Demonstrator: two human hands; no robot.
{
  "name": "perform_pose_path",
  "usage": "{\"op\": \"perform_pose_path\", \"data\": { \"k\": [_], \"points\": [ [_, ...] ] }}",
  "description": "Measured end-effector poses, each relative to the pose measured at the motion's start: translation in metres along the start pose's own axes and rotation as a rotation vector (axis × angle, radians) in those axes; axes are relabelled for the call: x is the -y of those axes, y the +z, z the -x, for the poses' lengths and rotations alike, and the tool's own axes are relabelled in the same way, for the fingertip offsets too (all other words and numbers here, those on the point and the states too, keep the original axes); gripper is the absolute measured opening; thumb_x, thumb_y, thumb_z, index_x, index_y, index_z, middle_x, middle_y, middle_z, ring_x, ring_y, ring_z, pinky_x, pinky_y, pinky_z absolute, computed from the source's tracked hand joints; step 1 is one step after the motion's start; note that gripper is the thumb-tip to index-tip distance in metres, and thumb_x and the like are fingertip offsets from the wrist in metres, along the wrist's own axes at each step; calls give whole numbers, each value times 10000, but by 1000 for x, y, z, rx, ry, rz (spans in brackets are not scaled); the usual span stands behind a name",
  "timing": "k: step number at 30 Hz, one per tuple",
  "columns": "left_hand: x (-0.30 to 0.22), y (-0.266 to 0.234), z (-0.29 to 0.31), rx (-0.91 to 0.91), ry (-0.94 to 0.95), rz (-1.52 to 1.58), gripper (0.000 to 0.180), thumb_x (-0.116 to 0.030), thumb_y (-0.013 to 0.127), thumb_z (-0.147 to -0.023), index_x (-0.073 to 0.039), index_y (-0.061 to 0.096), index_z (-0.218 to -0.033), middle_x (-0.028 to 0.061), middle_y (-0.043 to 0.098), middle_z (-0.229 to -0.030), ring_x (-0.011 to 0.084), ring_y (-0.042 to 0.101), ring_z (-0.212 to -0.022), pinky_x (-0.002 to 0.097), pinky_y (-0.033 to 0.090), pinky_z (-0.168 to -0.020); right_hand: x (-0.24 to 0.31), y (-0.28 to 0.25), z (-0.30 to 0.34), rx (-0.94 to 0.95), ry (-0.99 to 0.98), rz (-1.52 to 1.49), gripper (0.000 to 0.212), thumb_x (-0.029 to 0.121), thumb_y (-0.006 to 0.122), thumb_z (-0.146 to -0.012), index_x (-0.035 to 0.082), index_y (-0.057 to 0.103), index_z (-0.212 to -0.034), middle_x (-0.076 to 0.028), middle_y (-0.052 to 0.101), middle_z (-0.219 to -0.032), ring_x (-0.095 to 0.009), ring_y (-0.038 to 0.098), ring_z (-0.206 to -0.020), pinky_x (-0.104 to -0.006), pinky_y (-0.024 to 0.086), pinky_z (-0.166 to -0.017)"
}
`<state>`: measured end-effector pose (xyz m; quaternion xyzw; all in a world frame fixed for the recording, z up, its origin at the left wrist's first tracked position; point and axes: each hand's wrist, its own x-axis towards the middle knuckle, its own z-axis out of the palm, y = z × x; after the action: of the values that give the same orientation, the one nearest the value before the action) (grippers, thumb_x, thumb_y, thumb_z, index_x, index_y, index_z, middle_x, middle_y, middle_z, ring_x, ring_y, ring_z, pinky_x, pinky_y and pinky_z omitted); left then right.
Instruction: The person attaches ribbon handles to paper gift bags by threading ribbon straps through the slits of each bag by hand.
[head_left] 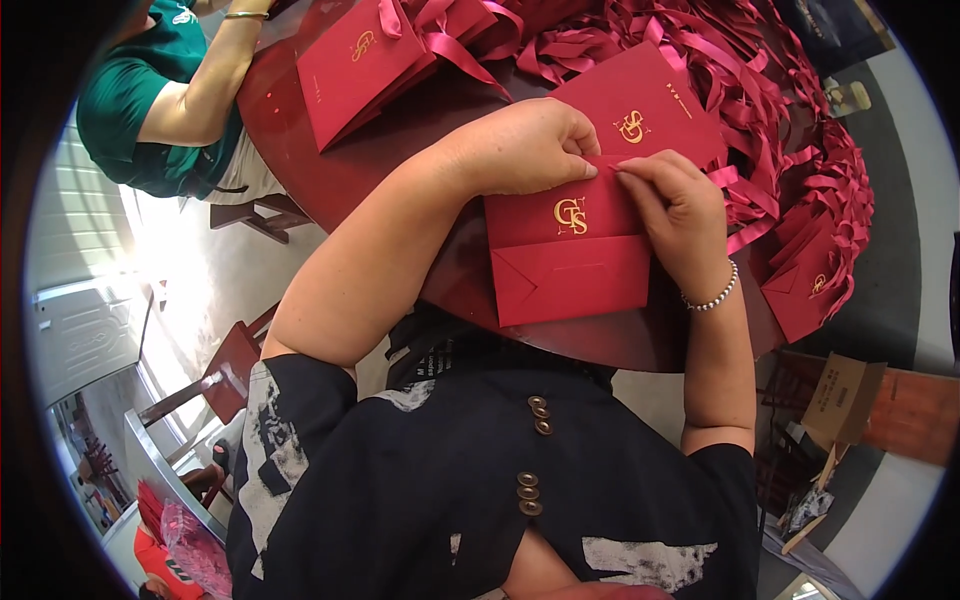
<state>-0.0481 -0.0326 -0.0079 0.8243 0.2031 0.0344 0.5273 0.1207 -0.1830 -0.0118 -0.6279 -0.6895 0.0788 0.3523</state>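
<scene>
A flat-folded red paper gift bag (570, 270) lies in front of me at the table's near edge, its folded bottom toward me and a gold emblem on its front. My left hand (525, 148) reaches across from the left, fingers curled and thumb pressed at the bag's top edge. Just beside it, my right hand (680, 205) pinches the same edge between thumb and fingertips. Whether a ribbon end is between the fingertips is too small to tell. Another red gift bag (650, 105) lies directly beyond the hands.
Red gift bags with ribbon handles (365, 65) stand at the far left of the dark red round table (455, 265). A big heap of pink-red ribbons (735, 90) covers the right side. Someone in a green shirt (150, 100) sits far left. An open cardboard box (842, 398) is at right.
</scene>
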Motion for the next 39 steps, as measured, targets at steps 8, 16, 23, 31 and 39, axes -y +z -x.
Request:
{"op": "perform_pose_path", "data": {
  "k": [8, 16, 23, 31, 39],
  "points": [
    [0, -1, 0, -20, 15, -40, 279, -133, 712, -872, 45, 666, -1082, 133, 746, -925, 165, 689, -824, 300, 536, -764, 4, 3, -1, -30, -21, -26, 85, -19, 695, -872, -26, 699, -956, -112, 690, -867, -207, 669, -756, -289, 518, -678],
    [0, 6, 1, -106, 107, -67, 250, -98, 698, -859, 54, 668, -1054, 195, 740, -938, 218, 723, -858, 317, 546, -776, 11, 2, 0, -17, -33, 71, 64, -32, 676, -866, -27, 681, -930, -124, 655, -826, -257, 653, -726, -314, 513, -664],
    [2, 11, 1, -137, 163, -72, 226, -93, 699, -856, 61, 671, -1019, 190, 739, -909, 230, 732, -851, 328, 553, -760, 16, 5, 1, -33, -59, 182, 56, -13, 663, -873, -20, 667, -928, -134, 633, -819, -300, 639, -713, -352, 508, -641],
    [1, 16, -4, -222, 222, -97, 146, -48, 679, -835, 64, 672, -927, 193, 727, -826, 228, 734, -779, 316, 555, -694, 21, 9, -3, -32, -71, 350, 60, -23, 632, -826, -3, 625, -883, -145, 590, -785, -338, 621, -703, -413, 509, -631],
    [1, 18, -3, -285, 280, -73, 106, 13, 663, -801, 65, 657, -893, 169, 725, -788, 177, 715, -721, 303, 543, -652, 22, 17, -10, -16, 37, 330, 45, 23, 652, -815, -13, 633, -836, -147, 624, -778, -329, 644, -725, -407, 524, -655]
  ]
}}
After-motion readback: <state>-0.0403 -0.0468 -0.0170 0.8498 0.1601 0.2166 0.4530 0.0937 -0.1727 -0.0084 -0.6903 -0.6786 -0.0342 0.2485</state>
